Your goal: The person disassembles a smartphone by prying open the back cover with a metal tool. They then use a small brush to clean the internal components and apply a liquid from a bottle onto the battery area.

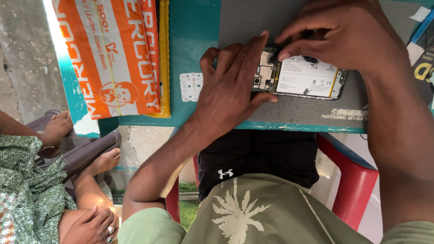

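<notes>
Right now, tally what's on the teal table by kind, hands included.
Opened phone, back cover off, battery showing: 1
Grey work mat: 1
Orange-and-white printed packet: 1
Small white dotted card: 1
Person's hands on the phone: 2, left hand and right hand
Total: 6

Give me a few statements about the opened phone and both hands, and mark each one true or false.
1. The opened phone lies on a grey mat. True.
2. The left hand rests flat on the phone's end. True.
3. The right hand hangs at the person's side. False: its fingertips are on the phone.
4. The phone's back cover is on. False: the battery is exposed.
5. The chair is blue. False: red.
</notes>
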